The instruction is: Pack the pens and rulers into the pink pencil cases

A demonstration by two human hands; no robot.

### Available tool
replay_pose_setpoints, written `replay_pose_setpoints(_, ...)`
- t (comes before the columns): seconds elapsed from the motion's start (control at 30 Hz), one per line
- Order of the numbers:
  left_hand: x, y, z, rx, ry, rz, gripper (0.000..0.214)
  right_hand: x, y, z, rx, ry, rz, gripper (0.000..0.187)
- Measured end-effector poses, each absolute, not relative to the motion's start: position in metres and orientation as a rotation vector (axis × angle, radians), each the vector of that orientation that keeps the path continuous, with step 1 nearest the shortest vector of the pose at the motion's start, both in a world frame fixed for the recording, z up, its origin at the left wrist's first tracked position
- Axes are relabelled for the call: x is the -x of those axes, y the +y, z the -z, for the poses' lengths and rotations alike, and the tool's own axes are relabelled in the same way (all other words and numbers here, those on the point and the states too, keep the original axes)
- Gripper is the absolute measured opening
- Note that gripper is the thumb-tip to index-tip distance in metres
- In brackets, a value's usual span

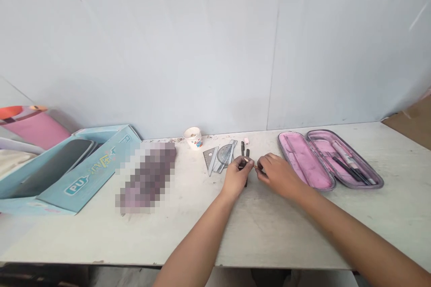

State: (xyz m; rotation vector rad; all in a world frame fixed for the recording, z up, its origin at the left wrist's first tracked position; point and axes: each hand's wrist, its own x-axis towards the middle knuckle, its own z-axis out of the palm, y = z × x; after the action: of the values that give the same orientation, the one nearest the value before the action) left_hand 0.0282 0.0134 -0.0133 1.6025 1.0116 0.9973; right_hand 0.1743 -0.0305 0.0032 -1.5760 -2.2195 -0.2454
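My left hand (238, 171) and my right hand (276, 171) meet over the table, fingers pinched together. Between them runs a thin, brownish, stick-like piece (255, 166), mostly covered by fingertips, so its kind is unclear. Dark pens (243, 147) lie just behind and under my left hand. To its left are clear rulers, a set square (209, 159) and a protractor (226, 156). A small pink eraser (246, 141) sits behind the pens. Right of my right hand, a pink-lined pencil case (305, 161) lies unzipped and spread flat, with several pens (352, 168) in its right half.
A white paper cup (193, 138) stands near the wall. Further left are a pixelated purple-grey object (148, 177) and a light-blue box (90, 179) holding a dark grey case (55, 168). A cardboard box (414, 119) is at the far right. The table's front edge (117, 263) runs below.
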Motion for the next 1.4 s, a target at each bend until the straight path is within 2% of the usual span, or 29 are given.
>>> replay_pose_setpoints(0.1, -0.029, 0.009, 0.015, -1.518, 0.992, -1.001, 0.03, -0.182, -0.037, 0.003, 1.559, -2.168, 0.224, 0.016)
replay_pose_setpoints(0.23, -0.023, 0.022, 0.006, -1.632, 1.124, -1.001, 0.03, -0.201, -0.034, 0.011, 1.547, -2.088, 0.396, 0.02)
replay_pose_setpoints(0.47, -0.044, 0.089, -0.035, -2.529, 1.606, -0.499, 0.029, -0.229, -0.023, 0.015, 1.624, -1.987, 0.562, 0.017)
replay_pose_setpoints(0.63, -0.078, 0.119, -0.024, -2.606, 1.742, -0.343, 0.043, -0.23, -0.023, 0.013, 1.652, -1.939, 0.583, 0.017)
replay_pose_setpoints(0.77, -0.084, 0.128, -0.014, -2.634, 1.762, -0.259, 0.034, -0.231, -0.021, 0.011, 1.674, -1.893, 0.603, 0.018)
replay_pose_setpoints(1.17, -0.069, 0.093, -0.006, -2.546, 1.588, -0.28, 0.025, -0.233, -0.025, 0.009, 1.633, -1.829, 0.535, 0.024)
replay_pose_setpoints(1.3, -0.072, 0.082, -0.01, -2.489, 1.441, -0.405, 0.027, -0.235, -0.024, 0.011, 1.586, -1.791, 0.452, 0.024)
replay_pose_setpoints(1.4, -0.072, 0.072, -0.015, -2.008, 1.247, -0.742, 0.031, -0.234, -0.023, 0.012, 1.511, -1.743, 0.345, 0.024)
